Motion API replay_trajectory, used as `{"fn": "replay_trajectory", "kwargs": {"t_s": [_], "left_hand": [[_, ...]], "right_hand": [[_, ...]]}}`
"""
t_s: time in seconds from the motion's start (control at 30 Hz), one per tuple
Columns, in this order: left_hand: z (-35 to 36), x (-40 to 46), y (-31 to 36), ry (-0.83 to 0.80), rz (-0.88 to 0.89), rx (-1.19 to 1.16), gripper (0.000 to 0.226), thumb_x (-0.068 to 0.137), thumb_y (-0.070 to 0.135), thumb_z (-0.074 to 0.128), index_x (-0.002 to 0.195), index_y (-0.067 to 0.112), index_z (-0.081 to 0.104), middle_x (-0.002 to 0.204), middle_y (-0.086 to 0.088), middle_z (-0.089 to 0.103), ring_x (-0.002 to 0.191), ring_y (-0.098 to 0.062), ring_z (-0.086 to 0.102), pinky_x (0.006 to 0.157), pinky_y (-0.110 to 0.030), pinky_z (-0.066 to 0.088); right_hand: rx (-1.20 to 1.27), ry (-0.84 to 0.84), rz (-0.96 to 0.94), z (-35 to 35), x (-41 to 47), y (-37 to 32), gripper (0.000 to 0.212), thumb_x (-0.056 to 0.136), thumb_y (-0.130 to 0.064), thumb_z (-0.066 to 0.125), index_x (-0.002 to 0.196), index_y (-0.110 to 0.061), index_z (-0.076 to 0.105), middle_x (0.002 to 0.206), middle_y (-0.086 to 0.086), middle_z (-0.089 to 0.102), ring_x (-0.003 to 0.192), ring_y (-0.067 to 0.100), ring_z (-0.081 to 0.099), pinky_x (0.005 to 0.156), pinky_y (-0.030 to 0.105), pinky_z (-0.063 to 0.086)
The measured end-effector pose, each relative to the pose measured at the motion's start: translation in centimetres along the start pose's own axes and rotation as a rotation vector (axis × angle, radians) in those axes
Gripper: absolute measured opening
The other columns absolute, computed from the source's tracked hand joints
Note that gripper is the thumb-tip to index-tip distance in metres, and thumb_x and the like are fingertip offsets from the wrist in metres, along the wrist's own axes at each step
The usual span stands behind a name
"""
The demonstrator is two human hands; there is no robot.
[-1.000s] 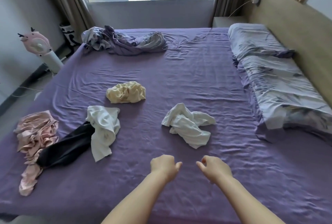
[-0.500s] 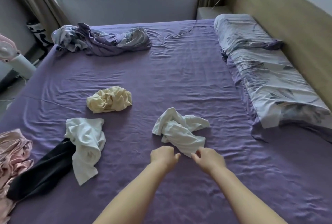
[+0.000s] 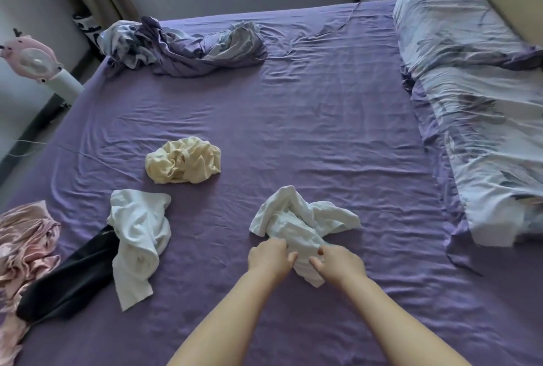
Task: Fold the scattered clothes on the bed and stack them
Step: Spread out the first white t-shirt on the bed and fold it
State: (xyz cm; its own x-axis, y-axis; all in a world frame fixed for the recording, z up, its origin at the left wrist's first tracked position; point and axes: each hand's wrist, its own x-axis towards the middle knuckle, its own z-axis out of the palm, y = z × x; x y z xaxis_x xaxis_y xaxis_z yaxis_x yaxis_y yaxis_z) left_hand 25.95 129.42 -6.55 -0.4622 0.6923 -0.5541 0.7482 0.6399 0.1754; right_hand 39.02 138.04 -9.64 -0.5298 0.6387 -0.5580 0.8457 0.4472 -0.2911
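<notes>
A crumpled white garment [image 3: 296,221] lies on the purple bed sheet [image 3: 308,130] near the front middle. My left hand [image 3: 269,257] and my right hand [image 3: 338,262] both have curled fingers on its near edge, gripping the cloth. A second white garment [image 3: 138,236] lies to the left, partly over a black garment [image 3: 70,283]. Behind them sits a bunched yellow garment [image 3: 183,160]. A pink satin garment [image 3: 23,248] lies at the left edge of the bed.
A rumpled purple and grey blanket [image 3: 182,45] lies at the far left of the bed. Two patterned pillows [image 3: 482,118] line the right side by the headboard. A pink fan [image 3: 32,57] stands on the floor at left.
Both hands have moved forward from bare sheet onto the near edge of the white garment and taken hold of it. The camera has tilted down and nearer.
</notes>
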Motion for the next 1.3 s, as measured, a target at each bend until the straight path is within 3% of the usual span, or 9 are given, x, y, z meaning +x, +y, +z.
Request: {"fn": "replay_trajectory", "kwargs": {"t_s": [0.3, 0.57, 0.77, 0.83, 0.93, 1.03, 1.13, 1.2, 1.3], "left_hand": [[-0.4, 6.3, -0.9, -0.069, 0.120, -0.002, 0.038, 0.094, 0.039, 0.050, 0.126, 0.019, 0.052, 0.127, -0.002, 0.054, 0.117, -0.023, 0.050, 0.084, -0.035, 0.043], [-1.4, 14.2, -0.6, 0.057, 0.217, 0.037, 0.040, 0.092, 0.034, 0.052, 0.131, 0.024, 0.045, 0.148, 0.000, 0.029, 0.137, -0.024, 0.023, 0.105, -0.036, 0.033], [-0.9, 19.0, -1.4, -0.060, 0.162, 0.088, 0.068, 0.094, 0.040, 0.051, 0.149, 0.030, 0.013, 0.160, -0.005, -0.004, 0.147, -0.029, -0.001, 0.116, -0.042, 0.018], [-0.4, 20.1, -1.8, -0.094, 0.155, 0.103, 0.072, 0.094, 0.041, 0.051, 0.150, 0.031, 0.008, 0.160, -0.006, -0.001, 0.146, -0.029, 0.006, 0.116, -0.043, 0.020], [0.1, 21.2, -2.0, -0.120, 0.172, 0.101, 0.069, 0.093, 0.035, 0.052, 0.149, 0.029, 0.013, 0.146, -0.006, 0.036, 0.131, -0.028, 0.036, 0.105, -0.038, 0.033], [0.4, 21.2, -1.7, -0.097, 0.179, 0.063, 0.046, 0.093, 0.019, 0.044, 0.138, 0.025, 0.034, 0.123, -0.004, 0.054, 0.116, -0.028, 0.045, 0.092, -0.036, 0.038], [0.2, 20.3, -1.2, -0.072, 0.158, -0.003, 0.021, 0.094, 0.019, 0.043, 0.110, 0.014, 0.054, 0.110, -0.008, 0.057, 0.108, -0.028, 0.050, 0.083, -0.036, 0.042], [-0.3, 19.3, -0.8, -0.068, 0.139, -0.069, 0.022, 0.095, 0.028, 0.047, 0.097, 0.011, 0.059, 0.102, -0.010, 0.059, 0.100, -0.028, 0.054, 0.079, -0.036, 0.041], [-1.3, 17.2, -0.4, -0.010, 0.122, -0.170, 0.026, 0.093, 0.039, 0.051, 0.087, 0.015, 0.059, 0.093, -0.004, 0.056, 0.093, -0.022, 0.053, 0.080, -0.034, 0.042]], "right_hand": [[0.147, 0.033, 0.059, -0.6, 5.1, 0.3, 0.040, 0.090, -0.045, 0.048, 0.122, -0.021, 0.053, 0.125, -0.001, 0.057, 0.117, 0.022, 0.052, 0.086, 0.035, 0.046], [0.086, 0.083, 0.105, -1.6, 10.9, 3.0, 0.047, 0.089, -0.039, 0.053, 0.131, -0.021, 0.040, 0.135, -0.002, 0.045, 0.126, 0.022, 0.039, 0.099, 0.034, 0.039], [0.021, -0.041, 0.124, -0.4, 15.4, 3.0, 0.075, 0.090, -0.050, 0.050, 0.149, -0.031, 0.008, 0.159, 0.003, -0.003, 0.146, 0.026, -0.004, 0.114, 0.042, 0.018], [0.009, -0.075, 0.171, 0.3, 16.0, 3.3, 0.082, 0.087, -0.054, 0.051, 0.149, -0.035, 0.002, 0.159, 0.006, -0.008, 0.145, 0.028, 0.004, 0.114, 0.043, 0.019], [-0.042, -0.072, 0.247, 1.1, 16.3, 3.6, 0.075, 0.087, -0.050, 0.051, 0.148, -0.037, 0.009, 0.153, 0.006, 0.022, 0.130, 0.026, 0.037, 0.106, 0.041, 0.029], [-0.116, -0.021, 0.228, 1.0, 16.2, 3.7, 0.045, 0.091, -0.035, 0.044, 0.135, -0.035, 0.037, 0.126, -0.003, 0.054, 0.117, 0.021, 0.047, 0.096, 0.037, 0.034], [-0.037, 0.040, 0.219, 0.1, 15.7, 3.2, 0.018, 0.091, -0.038, 0.045, 0.099, -0.031, 0.059, 0.111, -0.004, 0.062, 0.110, 0.022, 0.048, 0.090, 0.033, 0.036], [0.083, 0.100, 0.221, -0.9, 15.0, 2.6, 0.028, 0.088, -0.044, 0.052, 0.067, -0.025, 0.052, 0.099, -0.001, 0.065, 0.102, 0.023, 0.050, 0.081, 0.031, 0.038], [0.522, 0.156, 0.171, -2.7, 13.7, 1.6, 0.030, 0.085, -0.036, 0.062, 0.069, -0.012, 0.058, 0.073, 0.004, 0.060, 0.076, 0.020, 0.050, 0.066, 0.031, 0.036]]}}
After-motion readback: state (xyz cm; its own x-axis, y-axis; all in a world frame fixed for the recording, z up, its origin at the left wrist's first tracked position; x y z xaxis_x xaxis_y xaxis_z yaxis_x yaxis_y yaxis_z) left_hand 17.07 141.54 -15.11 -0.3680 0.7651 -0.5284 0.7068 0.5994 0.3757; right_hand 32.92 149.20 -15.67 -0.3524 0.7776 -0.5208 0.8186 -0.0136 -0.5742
